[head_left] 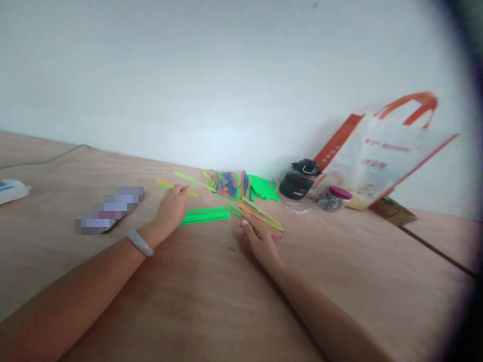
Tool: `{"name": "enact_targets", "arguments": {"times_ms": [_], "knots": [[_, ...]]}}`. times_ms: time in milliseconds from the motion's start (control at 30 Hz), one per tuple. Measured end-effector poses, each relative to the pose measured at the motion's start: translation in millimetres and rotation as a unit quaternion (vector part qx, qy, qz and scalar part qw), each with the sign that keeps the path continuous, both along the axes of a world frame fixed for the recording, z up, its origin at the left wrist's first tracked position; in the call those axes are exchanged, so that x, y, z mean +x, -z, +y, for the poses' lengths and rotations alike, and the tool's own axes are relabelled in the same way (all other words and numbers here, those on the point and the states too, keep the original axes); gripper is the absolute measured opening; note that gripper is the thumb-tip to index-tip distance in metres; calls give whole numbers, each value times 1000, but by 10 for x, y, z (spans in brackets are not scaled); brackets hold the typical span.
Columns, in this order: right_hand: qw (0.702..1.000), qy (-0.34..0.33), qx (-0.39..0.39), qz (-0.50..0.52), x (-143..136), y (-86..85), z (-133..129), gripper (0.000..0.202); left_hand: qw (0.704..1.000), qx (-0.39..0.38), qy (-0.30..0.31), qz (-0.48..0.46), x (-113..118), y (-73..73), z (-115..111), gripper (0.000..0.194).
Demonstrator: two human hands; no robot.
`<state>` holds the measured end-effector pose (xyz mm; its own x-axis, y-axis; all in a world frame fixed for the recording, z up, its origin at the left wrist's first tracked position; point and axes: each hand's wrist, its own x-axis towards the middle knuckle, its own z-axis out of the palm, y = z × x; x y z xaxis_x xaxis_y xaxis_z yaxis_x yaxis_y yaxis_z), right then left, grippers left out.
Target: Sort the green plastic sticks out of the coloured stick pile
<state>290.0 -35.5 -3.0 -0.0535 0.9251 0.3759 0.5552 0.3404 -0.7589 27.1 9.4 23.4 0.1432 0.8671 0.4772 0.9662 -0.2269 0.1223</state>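
Note:
My left hand (174, 205), a bracelet on its wrist, has its fingers pinched together. A short green end of a thin stick shows at the fingertips. Just beyond lie yellow and orange sticks (163, 184). Beside this hand, a neat row of bright green sticks (207, 216) lies on the table. My right hand (260, 242) is closed, thumb up, at the near edge of a loose fan of yellow, orange and pink sticks (264, 215). Its fingers are partly hidden, and I cannot make out what they grip.
A mixed heap of coloured sticks (230, 183) and a green stack (263, 187) lie by the wall. A black bottle (298, 181), a pink-lidded jar (334, 198) and a carrier bag (388, 156) stand right. A phone (116, 208) and a white object (13, 191) lie left.

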Motion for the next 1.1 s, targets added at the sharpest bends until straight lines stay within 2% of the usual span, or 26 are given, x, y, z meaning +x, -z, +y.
{"name": "enact_targets", "arguments": {"times_ms": [100, 200, 333, 467, 600, 667, 800, 867, 967, 1100], "knots": [[999, -2, 20, -41, 17, 15, 22, 42, 997, -37, -64, 32, -258, 57, 135, 39], [996, 0, 39, -82, 56, 20, 47, 40, 991, -85, -86, 56, -366, 132, 177, 35], [984, 45, 87, -150, 224, 14, 120, 34, 990, -105, -77, 56, -372, 200, 214, 37], [953, 86, 105, -272, 384, 0, 168, 30, 990, -106, -72, 51, -360, 203, 234, 37], [922, 92, 103, -361, 386, -10, 158, 28, 995, -50, -78, 46, -294, 149, 164, 34], [912, 88, 104, -386, 359, -16, 151, 26, 999, -1, -42, 30, -203, 122, 100, 34], [902, 84, 101, -412, 332, -30, 147, 25, 986, 16, 163, 30, 81, 130, -55, 25], [900, 90, 98, -414, 333, -34, 149, 28, 975, -3, 220, 42, 222, 160, -131, 26], [898, 104, 86, -419, 345, -33, 162, 29, 967, -37, 246, 57, 355, 199, -211, 25], [897, 110, 76, -421, 378, -15, 201, 25, 965, -47, 249, 70, 396, 196, -256, 23]]}}
